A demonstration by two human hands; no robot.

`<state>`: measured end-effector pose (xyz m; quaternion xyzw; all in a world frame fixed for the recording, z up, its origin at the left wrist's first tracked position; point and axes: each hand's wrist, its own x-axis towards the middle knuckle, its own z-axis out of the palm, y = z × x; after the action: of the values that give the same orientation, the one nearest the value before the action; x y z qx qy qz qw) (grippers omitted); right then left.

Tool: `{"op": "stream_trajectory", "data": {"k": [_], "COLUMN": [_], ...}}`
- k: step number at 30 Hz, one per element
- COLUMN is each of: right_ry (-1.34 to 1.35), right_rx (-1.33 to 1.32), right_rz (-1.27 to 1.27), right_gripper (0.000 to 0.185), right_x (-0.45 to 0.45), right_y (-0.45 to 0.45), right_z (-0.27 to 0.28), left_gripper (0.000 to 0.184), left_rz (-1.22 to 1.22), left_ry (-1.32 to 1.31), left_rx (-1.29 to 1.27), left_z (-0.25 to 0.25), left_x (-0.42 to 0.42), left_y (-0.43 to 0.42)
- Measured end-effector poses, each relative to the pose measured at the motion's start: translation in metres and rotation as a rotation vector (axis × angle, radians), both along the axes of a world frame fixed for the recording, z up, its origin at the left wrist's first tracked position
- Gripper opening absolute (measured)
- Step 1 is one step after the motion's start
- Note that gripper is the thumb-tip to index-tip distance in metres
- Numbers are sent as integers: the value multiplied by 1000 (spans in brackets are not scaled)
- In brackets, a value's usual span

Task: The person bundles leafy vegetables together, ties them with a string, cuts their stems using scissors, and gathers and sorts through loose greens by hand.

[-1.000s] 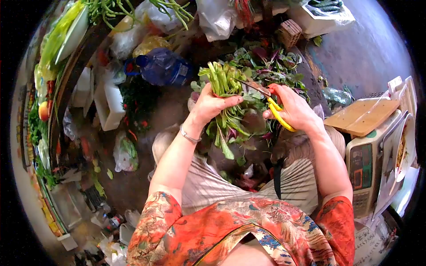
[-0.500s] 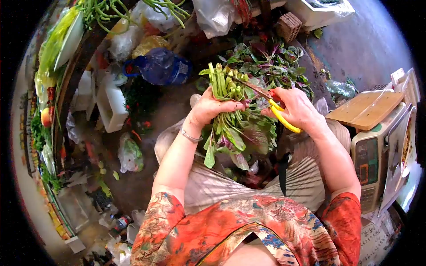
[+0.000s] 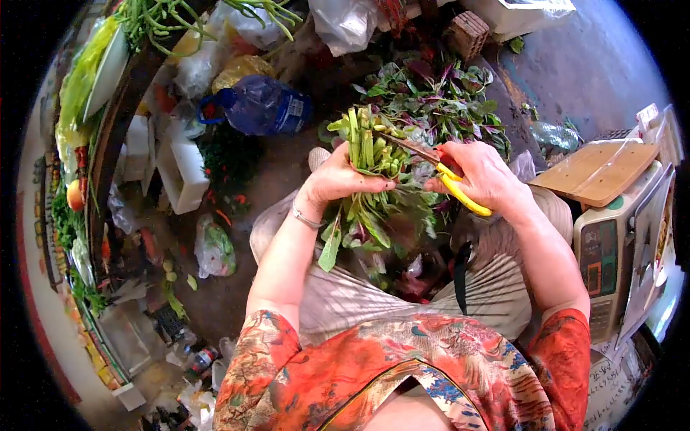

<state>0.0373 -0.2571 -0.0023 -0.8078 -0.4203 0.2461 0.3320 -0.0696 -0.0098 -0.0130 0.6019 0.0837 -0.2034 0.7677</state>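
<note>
My left hand (image 3: 343, 176) is closed around a bunch of leafy greens (image 3: 366, 223), its cut stem ends pointing up and away from me and its leaves hanging toward my lap. In my right hand (image 3: 478, 176) are scissors (image 3: 460, 192) with yellow handles, fingers wrapped round the grips. Their dark blades reach left to the stem ends; whether they are parted or closed on a stem I cannot make out. Beyond the bunch lies a heap of green and purple amaranth leaves (image 3: 449, 100) on the ground.
A large blue water bottle (image 3: 262, 105) lies beyond my left hand. White foam boxes (image 3: 181, 169) and a bagged vegetable (image 3: 214, 248) are on the left. At right stands a scale (image 3: 604, 244) with a brown tray (image 3: 596, 172). A brick (image 3: 467, 36) sits at the top.
The bunch has turned slightly in my left hand and its stems have shifted a little to the right. The hanging leaves have swung and blur at the right side. The scissors stay at the stem ends.
</note>
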Motion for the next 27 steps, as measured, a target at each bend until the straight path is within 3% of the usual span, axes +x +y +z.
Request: {"op": "stream_trajectory", "data": {"k": [7, 10, 11, 13, 15, 24, 27], "right_ry": [70, -125, -121, -77, -53, 88, -39], "right_rx": [-106, 103, 102, 109, 40, -42, 79], "right_rz": [28, 19, 16, 23, 20, 4, 2], "right_gripper": [57, 64, 64, 62, 60, 53, 56], "right_x": [1, -3, -4, -6, -5, -1, -5], "right_y": [-3, -5, -4, -1, 0, -3, -3], "right_z": [7, -6, -6, -6, -7, 9, -5], "left_gripper": [58, 64, 66, 63, 59, 52, 52], "left_rz": [-45, -243, -375, -256, -170, -125, -178], "left_ry": [-11, -97, -227, -80, 66, 61, 79], "left_rx": [-21, 218, 432, 217, 164, 162, 184], "left_z": [11, 16, 6, 11, 11, 10, 7], "left_x": [3, 4, 4, 5, 2, 2, 3], "left_y": [1, -10, -12, -16, -9, 0, -5]}}
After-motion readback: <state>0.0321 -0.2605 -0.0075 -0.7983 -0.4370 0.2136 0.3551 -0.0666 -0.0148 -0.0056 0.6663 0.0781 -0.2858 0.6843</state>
